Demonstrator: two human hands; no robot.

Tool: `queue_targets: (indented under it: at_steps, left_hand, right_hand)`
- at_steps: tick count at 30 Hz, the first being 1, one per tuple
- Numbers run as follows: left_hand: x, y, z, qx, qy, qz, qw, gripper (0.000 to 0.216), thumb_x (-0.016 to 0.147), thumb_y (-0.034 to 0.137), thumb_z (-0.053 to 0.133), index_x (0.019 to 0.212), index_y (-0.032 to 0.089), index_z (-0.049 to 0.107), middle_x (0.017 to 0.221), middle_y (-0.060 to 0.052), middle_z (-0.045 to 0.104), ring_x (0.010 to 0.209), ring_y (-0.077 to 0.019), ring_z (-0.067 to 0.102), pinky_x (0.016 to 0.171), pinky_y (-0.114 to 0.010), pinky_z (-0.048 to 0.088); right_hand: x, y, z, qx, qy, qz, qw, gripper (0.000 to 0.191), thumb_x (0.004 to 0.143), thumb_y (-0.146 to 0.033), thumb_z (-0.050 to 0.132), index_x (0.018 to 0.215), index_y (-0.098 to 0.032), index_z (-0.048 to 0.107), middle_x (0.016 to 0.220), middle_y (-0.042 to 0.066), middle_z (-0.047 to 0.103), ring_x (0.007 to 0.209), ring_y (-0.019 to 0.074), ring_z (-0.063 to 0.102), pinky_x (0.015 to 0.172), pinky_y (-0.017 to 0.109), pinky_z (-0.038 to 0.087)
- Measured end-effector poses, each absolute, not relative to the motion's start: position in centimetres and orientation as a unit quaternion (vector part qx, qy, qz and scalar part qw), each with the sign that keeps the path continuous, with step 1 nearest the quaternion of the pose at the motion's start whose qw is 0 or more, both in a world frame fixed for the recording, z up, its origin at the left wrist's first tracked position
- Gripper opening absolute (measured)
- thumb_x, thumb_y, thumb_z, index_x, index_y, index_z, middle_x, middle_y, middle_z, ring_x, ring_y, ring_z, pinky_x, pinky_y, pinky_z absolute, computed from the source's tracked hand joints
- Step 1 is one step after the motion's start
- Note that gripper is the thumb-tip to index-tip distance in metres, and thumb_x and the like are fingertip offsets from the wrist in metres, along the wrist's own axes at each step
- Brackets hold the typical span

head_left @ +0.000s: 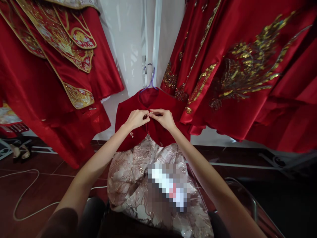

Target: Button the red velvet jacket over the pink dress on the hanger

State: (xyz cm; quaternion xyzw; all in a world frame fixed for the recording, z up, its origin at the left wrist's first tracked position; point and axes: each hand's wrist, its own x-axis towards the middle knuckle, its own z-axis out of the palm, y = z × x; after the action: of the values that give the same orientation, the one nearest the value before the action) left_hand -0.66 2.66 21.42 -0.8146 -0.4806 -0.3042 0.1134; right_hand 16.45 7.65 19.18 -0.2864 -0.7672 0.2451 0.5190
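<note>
1. Left hand (pixel 138 119), head view (the only one we have): thumb and fingertips pinched on the front edge of the red jacket (pixel 155 130). Clock centred on the pinch: this hand at 9.
2. Right hand (pixel 162 118), at 3: also pinched, fingertips at a beaded ornament (pixel 151 113) on that front edge. Exact contact is too small for us to tell.
3. Jacket sits mid-frame ahead of us, purple hanger (pixel 151 84) at 12. Pale brocade garment (pixel 131 168) at 6, spread towards our lap; can't tell if it's joined to the jacket.
4. Handling, our judgement: jacket light, soft, floppy, velvety, so not slippery. Brocade looks stiffer and slicker. Beadwork is the fragile bit; we'd hold cloth just beside it, at the front edges, not pull on beads. Hanger may swing.
5. Counts: 2 hands, 1 jacket, 1 hanger, 1 brocade piece, 3 ornaments we can make out: at the pinch, between 7 and 8, at 5.
6. Around us: gold-embroidered red garment (pixel 56 53) at 10; sequinned red garments (pixel 237 72) at 2, overlapping, can't count. 1 blurred-out object (pixel 168 188) on the brocade, between 5 and 6. 2 shoes (pixel 24 152) just below 9. White cable (pixel 37 178) at 8.
</note>
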Motion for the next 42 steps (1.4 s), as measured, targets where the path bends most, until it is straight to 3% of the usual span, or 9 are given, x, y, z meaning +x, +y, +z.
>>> queue_targets:
  at_steps: [5,9,12,16,24,33,38,40,42]
  left_hand:
    - [-0.3,2.7,20.3,-0.803,-0.473,-0.357,0.061,0.012,0.080,0.028,0.051,0.082,0.020,0.059,0.078,-0.001,0.065,0.070,-0.0138,0.060,0.064,-0.023,0.042]
    - [-0.4,3.4,18.1,-0.755,-0.450,-0.473,-0.064,0.012,0.082,0.028,0.049,0.081,0.018,0.056,0.080,0.000,0.064,0.074,-0.0112,0.061,0.070,-0.023,0.047]
    - [-0.6,4.0,16.5,-0.709,-0.437,-0.520,-0.189,0.019,0.084,0.034,0.047,0.083,0.017,0.054,0.083,0.000,0.062,0.077,-0.0111,0.061,0.067,-0.025,0.052]
    - [-0.8,4.0,14.6,-0.697,-0.423,-0.482,-0.319,0.020,0.083,0.035,0.050,0.090,0.017,0.054,0.086,-0.003,0.062,0.080,-0.0118,0.062,0.066,-0.027,0.054]
    - [-0.6,4.5,12.2,-0.738,-0.418,-0.429,-0.311,0.026,0.079,0.020,0.057,0.105,0.018,0.059,0.110,-0.008,0.063,0.103,-0.0155,0.058,0.091,-0.036,0.047]
    - [0.6,3.9,11.4,-0.792,-0.410,-0.411,-0.189,0.028,0.077,0.015,0.054,0.105,0.019,0.056,0.109,-0.007,0.059,0.102,-0.0167,0.056,0.093,-0.035,0.043]
    - [2.4,1.4,9.4,-0.768,-0.532,-0.357,0.003,0.035,0.071,0.019,0.060,0.105,0.022,0.051,0.105,-0.007,0.051,0.104,-0.0245,0.048,0.091,-0.041,0.040]
    - [2.6,0.8,8.4,-0.741,-0.576,-0.342,0.055,0.041,0.068,0.017,0.061,0.108,0.020,0.048,0.111,-0.010,0.046,0.108,-0.0281,0.045,0.091,-0.044,0.039]
    - [2.4,0.5,7.4,-0.706,-0.616,-0.336,0.091,0.049,0.066,0.013,0.059,0.112,0.017,0.044,0.118,-0.014,0.042,0.112,-0.0313,0.042,0.091,-0.047,0.037]
  right_hand:
    - [15.6,6.0,18.4,-0.275,-0.770,0.215,0.534,0.039,0.076,-0.035,0.059,0.110,-0.017,0.052,0.103,0.009,0.059,0.092,0.0181,0.060,0.076,0.031,0.054]
    - [16.3,2.6,14.1,-0.310,-0.779,0.102,0.536,0.057,0.076,-0.036,0.058,0.124,-0.014,0.034,0.119,0.016,0.045,0.110,0.0235,0.049,0.091,0.040,0.046]
    - [18.4,1.0,10.1,-0.382,-0.808,-0.019,0.448,0.063,0.072,-0.030,0.061,0.128,-0.017,0.036,0.131,0.017,0.038,0.122,0.0311,0.036,0.101,0.050,0.034]
    - [22.2,1.5,7.7,-0.480,-0.774,-0.078,0.407,0.054,0.069,-0.011,0.052,0.122,-0.020,0.049,0.123,0.014,0.046,0.115,0.0316,0.043,0.096,0.050,0.036]
    - [29.3,3.3,13.9,-0.484,-0.713,0.149,0.485,0.053,0.064,-0.011,0.036,0.113,-0.017,0.054,0.091,0.005,0.067,0.079,0.0193,0.064,0.068,0.030,0.050]
    - [33.4,3.4,27.1,-0.545,-0.759,-0.060,0.350,0.026,0.064,-0.023,0.058,0.085,-0.020,0.072,0.075,0.008,0.070,0.070,0.0240,0.066,0.064,0.032,0.046]
    - [30.9,0.0,24.3,-0.477,-0.864,0.026,0.157,0.015,0.072,-0.036,0.058,0.073,-0.028,0.071,0.066,0.001,0.069,0.054,0.0174,0.062,0.053,0.028,0.046]
    - [29.7,-1.4,22.0,-0.450,-0.884,0.108,0.066,0.028,0.077,-0.046,0.053,0.064,-0.027,0.068,0.056,0.001,0.065,0.050,0.0165,0.060,0.049,0.027,0.044]
    - [28.3,-2.4,19.8,-0.425,-0.892,0.144,0.058,0.029,0.076,-0.051,0.054,0.078,-0.027,0.069,0.069,0.002,0.069,0.062,0.0194,0.064,0.056,0.029,0.048]
